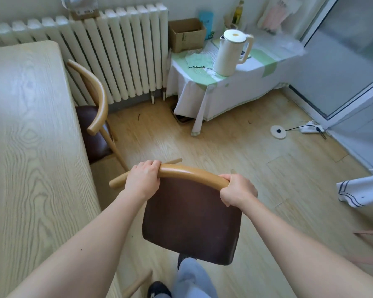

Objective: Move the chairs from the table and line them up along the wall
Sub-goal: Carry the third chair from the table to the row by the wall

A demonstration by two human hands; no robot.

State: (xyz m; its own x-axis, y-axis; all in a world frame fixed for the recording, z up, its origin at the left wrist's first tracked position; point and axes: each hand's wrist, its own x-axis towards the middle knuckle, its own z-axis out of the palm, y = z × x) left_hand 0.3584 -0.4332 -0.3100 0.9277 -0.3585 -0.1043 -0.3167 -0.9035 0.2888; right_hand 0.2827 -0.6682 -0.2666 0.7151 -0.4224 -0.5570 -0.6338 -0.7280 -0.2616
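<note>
Dark brown-seated chair (191, 222) with curved tan wooden backrest, both hands' fingers (153, 163) wrapped tight around that rail

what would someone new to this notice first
Both hands, left and right, grip the curved wooden back of a brown-seated chair at centre, clear of the table on the left. A second chair sits tucked at the table by the radiator, and a white kettle stands on the cloth-covered stand beyond.

Soft daylight from glass door (342, 61) at right; faint shadows; wide-angle edge bending; kettle (230, 54) motion-blurred.
</note>
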